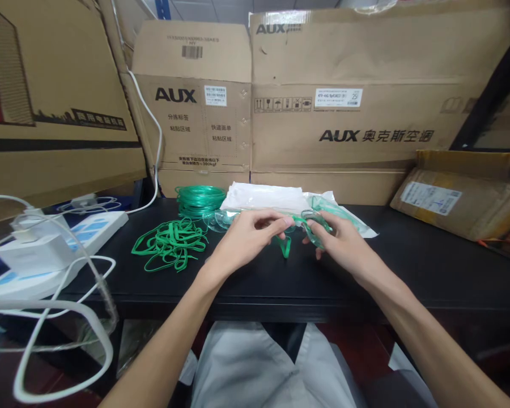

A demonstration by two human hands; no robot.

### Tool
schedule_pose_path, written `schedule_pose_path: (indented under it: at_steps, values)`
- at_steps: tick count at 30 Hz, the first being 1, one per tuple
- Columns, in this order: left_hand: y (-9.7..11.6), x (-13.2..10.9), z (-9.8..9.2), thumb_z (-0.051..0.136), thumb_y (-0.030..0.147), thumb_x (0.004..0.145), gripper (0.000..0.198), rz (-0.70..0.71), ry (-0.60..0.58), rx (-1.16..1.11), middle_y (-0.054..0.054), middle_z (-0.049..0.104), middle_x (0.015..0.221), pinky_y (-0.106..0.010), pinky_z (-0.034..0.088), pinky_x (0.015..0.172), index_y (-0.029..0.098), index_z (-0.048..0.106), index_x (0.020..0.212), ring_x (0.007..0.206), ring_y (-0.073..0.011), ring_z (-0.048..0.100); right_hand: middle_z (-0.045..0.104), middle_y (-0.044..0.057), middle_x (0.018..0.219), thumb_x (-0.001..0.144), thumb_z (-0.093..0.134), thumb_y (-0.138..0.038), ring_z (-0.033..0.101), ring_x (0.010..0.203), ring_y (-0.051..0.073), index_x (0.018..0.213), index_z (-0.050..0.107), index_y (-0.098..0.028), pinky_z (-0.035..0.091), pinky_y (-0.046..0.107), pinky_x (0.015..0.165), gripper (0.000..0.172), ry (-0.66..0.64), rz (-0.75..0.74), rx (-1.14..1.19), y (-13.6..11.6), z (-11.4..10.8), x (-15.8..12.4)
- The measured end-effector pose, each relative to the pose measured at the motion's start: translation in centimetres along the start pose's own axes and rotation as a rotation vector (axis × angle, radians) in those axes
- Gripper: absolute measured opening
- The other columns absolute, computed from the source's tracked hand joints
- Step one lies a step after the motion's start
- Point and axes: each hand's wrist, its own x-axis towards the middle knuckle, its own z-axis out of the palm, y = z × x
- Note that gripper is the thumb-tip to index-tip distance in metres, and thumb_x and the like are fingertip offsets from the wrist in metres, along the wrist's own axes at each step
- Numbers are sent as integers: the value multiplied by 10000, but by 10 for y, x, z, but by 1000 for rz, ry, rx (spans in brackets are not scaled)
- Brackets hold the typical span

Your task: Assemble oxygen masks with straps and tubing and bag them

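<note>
Green strap point(285, 248) runs between the hands above the black table point(255, 283), its loop hanging. Left hand point(261, 228) pinches it by thumb and forefinger; right hand point(342, 237) grips a clear mask point(310, 215), probably for steadiness. Both forearms reach inward; a strap heap point(172, 242) lies leftward, perhaps for easy reach.

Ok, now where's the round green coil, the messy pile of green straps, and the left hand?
Green coil point(201, 202): head view, middle of its stacked loops.
Pile of green straps point(174, 235): head view, its tangled middle.
Left hand point(247, 231): head view, back of the hand.
</note>
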Motion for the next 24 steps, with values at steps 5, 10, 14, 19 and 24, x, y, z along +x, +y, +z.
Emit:
schedule_pose_path:
  at_steps: [5,10,14,19,24]
  values:
    - [2,0,0,610,468,956,296,69,110,30,-9,700,898,-260,423,723,209,753,964,769,-148,563,672,6,943,988,508,-275,622,848,204,1020,605,-263,466,349,778,103,137,-308,-293,-11,2,-6]
    - [6,-2,0,577,472,977,311,101,-20,73,-14,700,979,-257,433,743,207,739,958,792,-143,574,645,33,1096,981,467,-220,611,996,222,1133,539,-270,435,358,886,176,215,-363,-334,-13,5,-9]
    - [6,-3,6,546,504,984,362,38,-107,79,5,672,805,-260,427,685,197,736,959,682,-134,546,611,35,1093,1004,424,-356,591,999,246,1126,536,-292,431,403,893,178,190,-188,-246,-11,6,-7]
    - [2,-2,10,562,488,979,348,20,-119,-4,-6,743,925,-253,454,679,197,751,974,674,-125,547,600,11,1078,999,418,-436,567,1047,251,1019,554,-295,423,433,945,196,148,-93,-79,-17,4,-9]
    - [1,-2,8,585,445,975,294,14,-107,-24,4,752,882,-243,445,661,209,754,1019,656,-117,529,609,7,996,993,425,-535,586,886,233,1065,546,-307,517,401,814,268,127,-77,66,-12,5,-9]
